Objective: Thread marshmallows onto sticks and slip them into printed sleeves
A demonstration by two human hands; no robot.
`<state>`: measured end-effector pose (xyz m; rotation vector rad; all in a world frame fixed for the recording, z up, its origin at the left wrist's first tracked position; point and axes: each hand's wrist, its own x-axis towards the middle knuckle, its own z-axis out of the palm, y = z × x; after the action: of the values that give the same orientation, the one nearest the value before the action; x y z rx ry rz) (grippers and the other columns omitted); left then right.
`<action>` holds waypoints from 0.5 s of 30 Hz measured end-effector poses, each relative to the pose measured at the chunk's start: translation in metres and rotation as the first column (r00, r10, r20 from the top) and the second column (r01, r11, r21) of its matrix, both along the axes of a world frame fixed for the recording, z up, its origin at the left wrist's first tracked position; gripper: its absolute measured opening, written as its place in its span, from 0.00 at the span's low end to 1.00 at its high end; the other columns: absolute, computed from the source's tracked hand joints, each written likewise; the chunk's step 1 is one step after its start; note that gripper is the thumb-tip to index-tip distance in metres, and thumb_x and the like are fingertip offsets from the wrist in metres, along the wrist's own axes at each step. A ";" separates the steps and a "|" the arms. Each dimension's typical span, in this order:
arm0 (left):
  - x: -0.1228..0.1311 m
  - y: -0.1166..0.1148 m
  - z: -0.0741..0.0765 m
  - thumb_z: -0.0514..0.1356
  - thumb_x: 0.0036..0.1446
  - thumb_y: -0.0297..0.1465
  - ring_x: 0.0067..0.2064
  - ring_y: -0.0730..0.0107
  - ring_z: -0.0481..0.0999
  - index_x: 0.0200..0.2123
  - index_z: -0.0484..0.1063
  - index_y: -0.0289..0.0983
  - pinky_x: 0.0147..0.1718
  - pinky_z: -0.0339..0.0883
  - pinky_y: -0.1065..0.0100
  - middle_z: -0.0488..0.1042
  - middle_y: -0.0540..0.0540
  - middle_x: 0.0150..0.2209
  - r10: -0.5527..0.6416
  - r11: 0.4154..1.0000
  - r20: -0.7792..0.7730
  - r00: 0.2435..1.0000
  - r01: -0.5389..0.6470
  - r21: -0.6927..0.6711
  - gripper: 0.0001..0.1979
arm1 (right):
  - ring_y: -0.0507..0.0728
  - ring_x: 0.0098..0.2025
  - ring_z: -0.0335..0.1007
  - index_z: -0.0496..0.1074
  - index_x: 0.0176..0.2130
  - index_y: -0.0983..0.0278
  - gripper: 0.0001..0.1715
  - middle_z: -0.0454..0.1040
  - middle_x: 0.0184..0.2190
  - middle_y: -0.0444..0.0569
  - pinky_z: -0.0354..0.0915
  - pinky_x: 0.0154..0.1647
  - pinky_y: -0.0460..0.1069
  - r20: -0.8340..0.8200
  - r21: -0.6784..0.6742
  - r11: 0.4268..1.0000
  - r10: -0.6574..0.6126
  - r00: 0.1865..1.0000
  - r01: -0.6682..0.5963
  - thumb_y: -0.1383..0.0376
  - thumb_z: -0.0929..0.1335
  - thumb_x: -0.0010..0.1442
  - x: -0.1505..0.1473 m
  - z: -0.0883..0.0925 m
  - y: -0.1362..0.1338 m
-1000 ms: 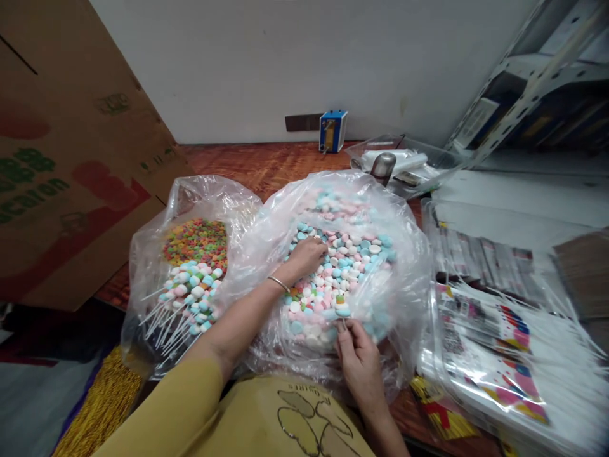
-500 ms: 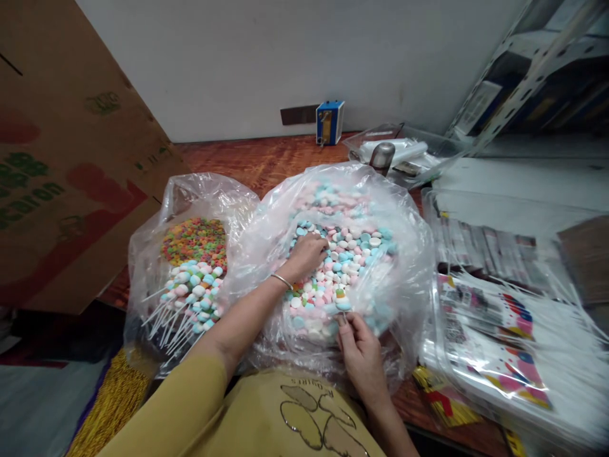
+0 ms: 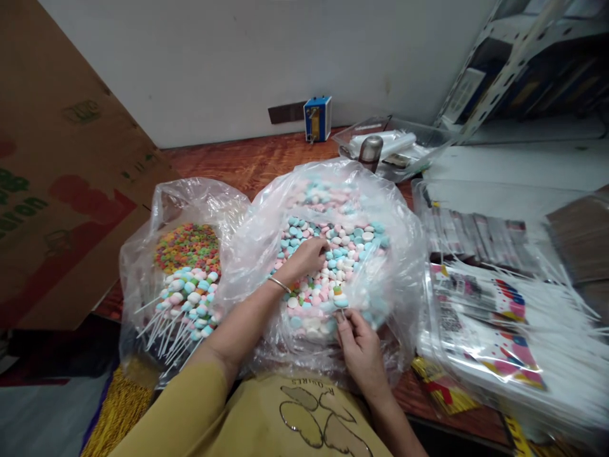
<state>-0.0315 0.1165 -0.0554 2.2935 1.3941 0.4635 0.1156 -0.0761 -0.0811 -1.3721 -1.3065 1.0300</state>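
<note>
A large clear plastic bag [image 3: 399, 266] in front of me is full of pastel marshmallows [image 3: 352, 244] in pink, blue and white. My left hand [image 3: 304, 257], with a bangle on the wrist, reaches into the pile, fingers curled among the pieces. My right hand [image 3: 359, 346] is at the near rim of the bag, pinching a thin white stick that carries stacked marshmallows [image 3: 339, 298]. A second clear bag [image 3: 143, 266] to the left holds small colourful candies [image 3: 188, 244] and several finished marshmallow sticks [image 3: 188, 301].
A big cardboard box [image 3: 61, 184] leans at the left. On the right lie printed clear packets [image 3: 480, 324] and a heap of white sticks [image 3: 552, 330]. At the back stand a blue device [image 3: 318, 118], a metal canister [image 3: 370, 152] and a clear tray [image 3: 404, 143]. Gold twist ties [image 3: 114, 406] lie lower left.
The view has drifted so everything sits slightly further left. My left hand has shifted a little among the marshmallows; my right hand keeps its pinch on the stick.
</note>
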 end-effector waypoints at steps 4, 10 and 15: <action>0.004 -0.001 0.000 0.60 0.49 0.23 0.37 0.62 0.74 0.34 0.76 0.36 0.39 0.67 0.65 0.78 0.43 0.34 0.060 0.998 -0.004 0.998 -0.060 -0.018 0.08 | 0.53 0.28 0.59 0.66 0.30 0.61 0.19 0.65 0.26 0.42 0.57 0.29 0.46 0.010 -0.005 1.000 -0.006 1.000 0.006 0.53 0.64 0.68 0.001 0.001 0.000; 0.006 -0.009 0.000 0.57 0.52 0.22 0.36 0.63 0.74 0.36 0.74 0.37 0.38 0.65 0.65 0.78 0.44 0.35 0.100 0.995 -0.016 0.995 -0.100 -0.007 0.10 | 0.54 0.29 0.61 0.67 0.31 0.61 0.18 0.66 0.27 0.43 0.58 0.30 0.47 0.013 -0.006 1.000 0.005 1.000 -0.004 0.53 0.63 0.68 0.001 0.001 0.001; 0.007 -0.013 0.002 0.60 0.51 0.24 0.40 0.62 0.74 0.38 0.74 0.38 0.39 0.65 0.65 0.78 0.43 0.39 0.082 0.997 -0.025 0.996 -0.082 -0.013 0.09 | 0.54 0.29 0.61 0.67 0.31 0.62 0.19 0.65 0.27 0.43 0.58 0.31 0.47 0.013 -0.017 1.000 0.000 1.000 0.000 0.52 0.63 0.68 0.001 -0.003 0.002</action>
<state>-0.0242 0.1033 -0.0530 2.2447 1.5035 0.4509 0.1164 -0.0742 -0.0838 -1.3931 -1.3101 1.0362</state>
